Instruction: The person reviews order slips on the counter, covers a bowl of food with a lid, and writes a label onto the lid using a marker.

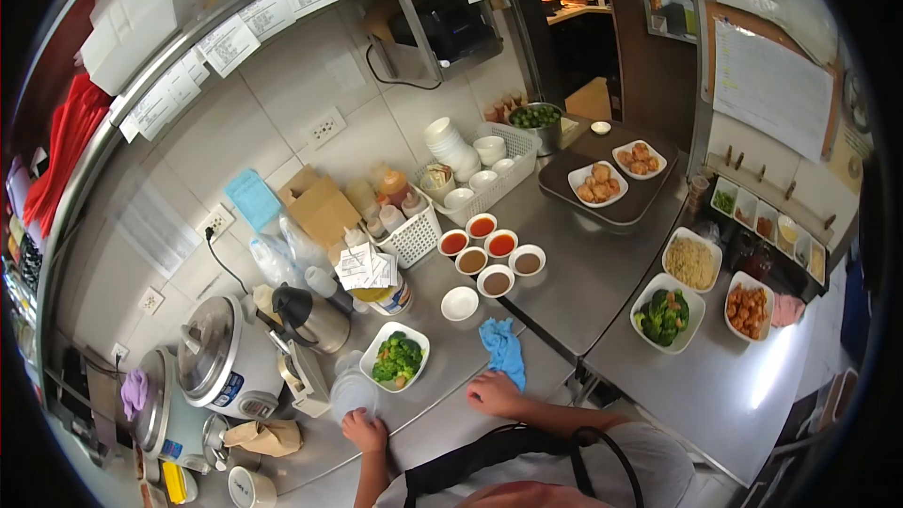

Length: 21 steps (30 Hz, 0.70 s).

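Note:
At the counter's front edge, my left hand has its fingers curled at the near rim of a clear plastic lid. Just beyond the lid stands a square white bowl of broccoli. My right hand rests on the counter with its fingers curled in, and I make out nothing in them. A crumpled blue cloth lies right beyond that hand, close to the knuckles. Further back are a small white dish and several sauce cups with red and brown sauces.
Rice cookers, a thermal jug and a small scale stand at left. White baskets line the wall. A brown tray holds two bowls. Bowls of broccoli, rice and glazed meat are at right.

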Tool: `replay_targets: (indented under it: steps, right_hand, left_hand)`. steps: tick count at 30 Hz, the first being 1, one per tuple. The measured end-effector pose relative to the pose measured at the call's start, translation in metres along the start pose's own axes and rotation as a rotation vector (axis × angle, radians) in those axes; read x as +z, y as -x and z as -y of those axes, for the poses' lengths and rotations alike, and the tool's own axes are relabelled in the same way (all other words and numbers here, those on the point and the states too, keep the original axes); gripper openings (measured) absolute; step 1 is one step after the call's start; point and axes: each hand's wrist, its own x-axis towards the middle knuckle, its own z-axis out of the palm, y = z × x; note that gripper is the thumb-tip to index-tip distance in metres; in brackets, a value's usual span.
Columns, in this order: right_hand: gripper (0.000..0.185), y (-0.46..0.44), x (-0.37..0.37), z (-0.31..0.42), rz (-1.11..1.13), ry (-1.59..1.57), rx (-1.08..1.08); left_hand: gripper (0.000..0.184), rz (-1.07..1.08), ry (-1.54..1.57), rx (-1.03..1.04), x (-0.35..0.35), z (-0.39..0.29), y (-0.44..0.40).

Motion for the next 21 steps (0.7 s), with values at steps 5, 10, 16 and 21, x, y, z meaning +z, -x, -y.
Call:
replay_targets:
  steps: [5, 10, 16, 21]
  right_hand:
    - [0.009, -0.004, -0.010, -0.022, 0.143, -0.586, 0.067]
    - [0.008, -0.008, -0.021, -0.049, 0.069, -0.799, -0.026]
    - [0.009, -0.009, -0.022, -0.074, 0.219, -0.915, -0.047]
    - [0.011, -0.018, -0.028, -0.089, 0.380, -1.326, 0.196]
  left_hand:
    - [0.041, -0.084, -0.026, 0.014, -0.004, -0.012, -0.001]
    - [0.058, -0.105, -0.066, -0.070, -0.004, -0.024, 0.009]
    - [0.057, -0.116, -0.171, -0.157, 0.008, -0.023, 0.015]
    - [0.055, -0.066, -0.233, -0.210, 0.007, -0.026, 0.012]
